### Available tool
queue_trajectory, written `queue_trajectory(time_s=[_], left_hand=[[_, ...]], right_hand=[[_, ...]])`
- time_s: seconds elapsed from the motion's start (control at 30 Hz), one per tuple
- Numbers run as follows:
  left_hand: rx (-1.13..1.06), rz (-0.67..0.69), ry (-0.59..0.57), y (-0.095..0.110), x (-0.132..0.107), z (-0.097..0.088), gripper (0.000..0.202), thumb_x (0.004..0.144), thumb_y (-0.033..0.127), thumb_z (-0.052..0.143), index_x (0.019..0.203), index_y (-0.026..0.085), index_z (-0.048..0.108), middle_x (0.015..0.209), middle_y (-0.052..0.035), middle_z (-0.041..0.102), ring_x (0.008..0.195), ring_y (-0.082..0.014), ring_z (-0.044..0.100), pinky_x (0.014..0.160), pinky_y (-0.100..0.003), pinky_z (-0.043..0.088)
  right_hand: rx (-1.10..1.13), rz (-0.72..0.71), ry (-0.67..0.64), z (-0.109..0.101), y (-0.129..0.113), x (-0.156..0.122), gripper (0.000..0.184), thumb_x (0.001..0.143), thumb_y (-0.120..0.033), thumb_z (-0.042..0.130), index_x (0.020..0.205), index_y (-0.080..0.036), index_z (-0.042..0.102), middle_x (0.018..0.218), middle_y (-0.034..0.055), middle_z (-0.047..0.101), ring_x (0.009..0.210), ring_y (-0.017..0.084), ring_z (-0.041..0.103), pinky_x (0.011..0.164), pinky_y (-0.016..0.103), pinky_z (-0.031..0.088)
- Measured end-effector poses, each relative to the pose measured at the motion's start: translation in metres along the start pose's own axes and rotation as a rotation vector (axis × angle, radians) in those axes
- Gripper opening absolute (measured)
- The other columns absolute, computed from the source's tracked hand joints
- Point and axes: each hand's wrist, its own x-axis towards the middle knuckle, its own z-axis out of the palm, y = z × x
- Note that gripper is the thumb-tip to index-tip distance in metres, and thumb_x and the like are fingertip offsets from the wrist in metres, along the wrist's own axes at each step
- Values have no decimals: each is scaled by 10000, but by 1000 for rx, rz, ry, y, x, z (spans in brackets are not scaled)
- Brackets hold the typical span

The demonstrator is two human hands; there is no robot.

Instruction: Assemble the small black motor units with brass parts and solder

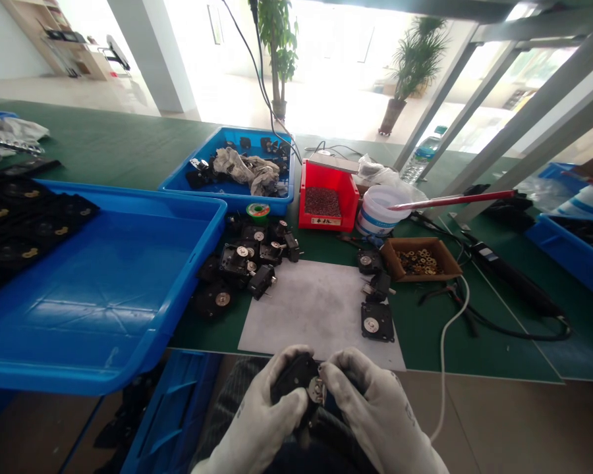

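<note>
Both my hands wear white gloves and meet low in the view, just in front of the table edge. My left hand (267, 408) is closed round a small black motor-like part (296, 376). My right hand (370, 405) pinches the part's silver metal disc from the right side. A pile of similar black parts (247, 260) with silver discs lies on the green table beyond, left of a white mat (316, 306). Three more black parts (377, 320) sit along the mat's right edge.
A large blue tray (103, 289) holding black parts at its far left fills the left side. Behind are another blue tray (230, 187) with rags, a red bin (326, 201), a white tub (378, 210), a brown box of brass washers (420, 260), and a black tool with cables (514, 280).
</note>
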Motion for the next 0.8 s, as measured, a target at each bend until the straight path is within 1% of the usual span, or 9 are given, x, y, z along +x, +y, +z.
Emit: queue_trajectory(time_s=[0.07,0.2,0.33,0.4,0.47,0.53,0.67,0.8], left_hand=[[26,0,14,2,0,0,619,790,397,722,1347,161,591,1058,-83,716,672,-181,634,565,-279,553],[67,17,74,6,-3,1,580,771,370,727,1312,178,642,1187,-111,716,895,-257,690,696,-306,601],[33,-12,70,9,-5,2,626,757,408,748,1323,177,616,1235,-127,708,955,-284,696,718,-316,607],[25,-23,70,11,-5,4,611,752,393,739,1307,170,610,1173,-118,720,914,-270,692,684,-304,598],[23,-32,58,13,-6,6,580,761,377,720,1288,166,603,1041,-88,725,762,-218,655,598,-284,563],[16,-29,60,16,-6,8,561,761,374,719,1266,164,597,977,-67,713,677,-181,595,552,-272,533],[3,-28,74,18,-7,9,557,747,392,747,1233,163,597,953,-63,713,684,-180,587,568,-269,530],[-4,-31,67,18,-8,9,535,751,378,745,1225,173,606,939,-53,718,648,-165,575,570,-264,528]], right_hand=[[-19,-6,7,0,0,0,436,956,-623,585,791,-223,641,713,6,667,680,167,630,620,236,479],[-55,5,9,-1,-1,-2,424,957,-619,578,804,-231,652,723,6,683,687,166,640,626,229,480],[-54,11,16,0,-2,-3,443,958,-642,576,827,-231,676,744,12,706,688,168,650,632,226,486],[-50,-1,23,0,-2,-3,467,956,-658,578,822,-223,681,728,17,701,674,168,645,622,224,488],[-53,-10,28,1,-2,-3,486,955,-671,577,817,-217,683,713,20,695,666,166,640,610,220,487],[-59,-15,30,1,-2,-3,501,958,-679,566,813,-215,685,706,21,696,664,165,639,604,215,488],[-57,-20,51,2,0,-3,497,960,-673,566,812,-215,690,705,24,700,663,170,645,601,219,491],[-48,-24,39,2,2,-3,470,963,-656,573,832,-222,698,708,21,697,652,171,640,600,228,489]])
